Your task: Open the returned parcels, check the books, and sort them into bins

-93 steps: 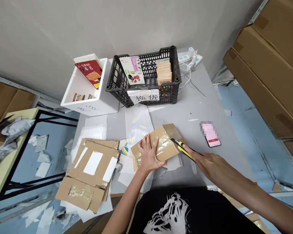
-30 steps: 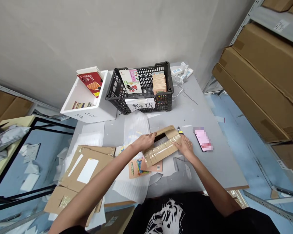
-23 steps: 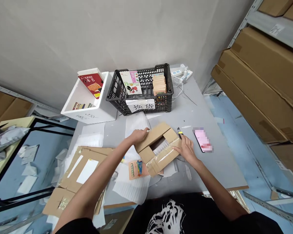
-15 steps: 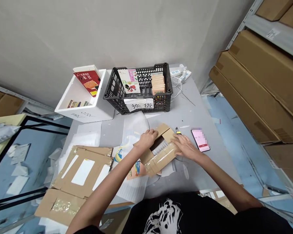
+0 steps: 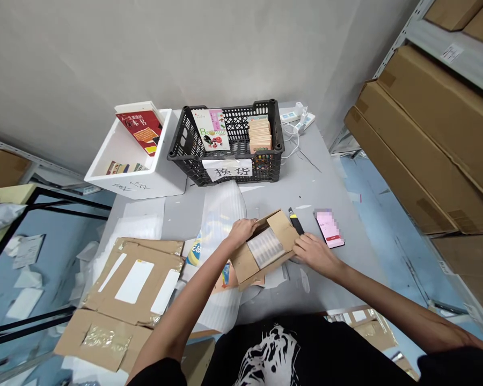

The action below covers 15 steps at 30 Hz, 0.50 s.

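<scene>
A small cardboard box (image 5: 253, 260) lies on the grey table (image 5: 346, 268) with its flaps spread open. Inside it shows a pale bundle wrapped in clear plastic (image 5: 265, 247). My left hand (image 5: 242, 231) grips the box's far left flap, fingers curled over its edge. My right hand (image 5: 313, 253) holds the right side of the box near the front flap, fingers bent around the cardboard. A yellow and black utility knife (image 5: 295, 221) lies on the table just beyond my right hand, free of both hands.
A phone (image 5: 329, 228) lies right of the knife. A black crate (image 5: 229, 140) with books and a white foam box (image 5: 139, 155) stand at the back. Flattened cardboard (image 5: 124, 292) and white wrapping sheets (image 5: 221, 212) cover the left. Large cartons (image 5: 434, 134) fill shelves at right.
I set the knife down on the table. Both hands pulled the taped flaps apart, and the box now lies open with the wrapped bundle exposed.
</scene>
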### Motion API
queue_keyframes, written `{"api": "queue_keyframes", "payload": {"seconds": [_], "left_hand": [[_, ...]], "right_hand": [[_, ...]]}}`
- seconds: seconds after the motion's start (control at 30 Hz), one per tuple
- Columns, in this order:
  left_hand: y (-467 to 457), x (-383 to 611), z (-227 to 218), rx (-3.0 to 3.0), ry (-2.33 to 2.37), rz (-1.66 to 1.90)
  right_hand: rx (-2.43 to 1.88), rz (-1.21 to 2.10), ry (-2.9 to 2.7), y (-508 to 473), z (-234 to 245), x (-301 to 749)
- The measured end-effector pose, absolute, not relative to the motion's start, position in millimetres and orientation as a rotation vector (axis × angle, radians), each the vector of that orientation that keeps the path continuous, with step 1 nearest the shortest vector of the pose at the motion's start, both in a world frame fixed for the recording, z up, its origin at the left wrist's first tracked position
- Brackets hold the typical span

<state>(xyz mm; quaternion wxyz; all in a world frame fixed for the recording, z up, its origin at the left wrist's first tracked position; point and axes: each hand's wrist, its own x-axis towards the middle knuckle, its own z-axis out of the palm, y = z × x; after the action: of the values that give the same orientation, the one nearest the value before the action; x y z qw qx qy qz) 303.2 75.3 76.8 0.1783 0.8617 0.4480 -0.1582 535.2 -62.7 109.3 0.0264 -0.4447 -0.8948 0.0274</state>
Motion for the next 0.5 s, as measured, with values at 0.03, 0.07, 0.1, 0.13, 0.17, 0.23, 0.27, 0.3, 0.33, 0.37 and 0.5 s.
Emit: {"api": "queue_keyframes", "payload": {"seconds": [0.03, 0.07, 0.1, 0.13, 0.17, 0.23, 0.27, 0.3, 0.33, 0.37, 0.5], "left_hand": [[75.8, 302.6, 77.0, 2.438, 1.267, -0.448], [75.9, 302.4, 76.9, 2.440, 1.268, -0.449], [75.6, 302.4, 76.7, 2.443, 1.268, -0.449], [74.9, 302.9, 76.4, 2.447, 1.270, -0.448], [73.9, 303.7, 76.1, 2.451, 1.275, -0.447], [71.3, 306.1, 76.2, 2.461, 1.294, -0.439], [69.9, 307.5, 76.7, 2.466, 1.306, -0.431], [68.4, 308.6, 77.7, 2.473, 1.316, -0.420], [66.7, 309.4, 79.0, 2.478, 1.325, -0.408], [64.5, 309.6, 80.7, 2.490, 1.331, -0.387], [48.6, 303.6, 89.1, 2.649, 1.405, -0.211]], "right_hand": [[-1.354, 0.117, -2.772, -71.8, 112.0, 537.6], [-1.333, 0.185, -2.771, -80.1, 114.5, 539.3], [-1.317, 0.270, -2.761, -86.8, 116.8, 540.1], [-1.308, 0.359, -2.748, -91.3, 118.8, 539.5], [-1.310, 0.435, -2.731, -93.3, 120.4, 537.1], [-1.348, 0.521, -2.701, -89.2, 122.3, 527.5], [-1.368, 0.532, -2.696, -83.6, 122.6, 520.8], [-1.377, 0.528, -2.698, -76.5, 122.5, 513.7], [-1.375, 0.514, -2.708, -68.5, 121.9, 506.8], [-1.355, 0.491, -2.737, -60.4, 120.8, 500.8], [-1.270, 0.355, -2.940, -38.8, 114.6, 490.7]]}}
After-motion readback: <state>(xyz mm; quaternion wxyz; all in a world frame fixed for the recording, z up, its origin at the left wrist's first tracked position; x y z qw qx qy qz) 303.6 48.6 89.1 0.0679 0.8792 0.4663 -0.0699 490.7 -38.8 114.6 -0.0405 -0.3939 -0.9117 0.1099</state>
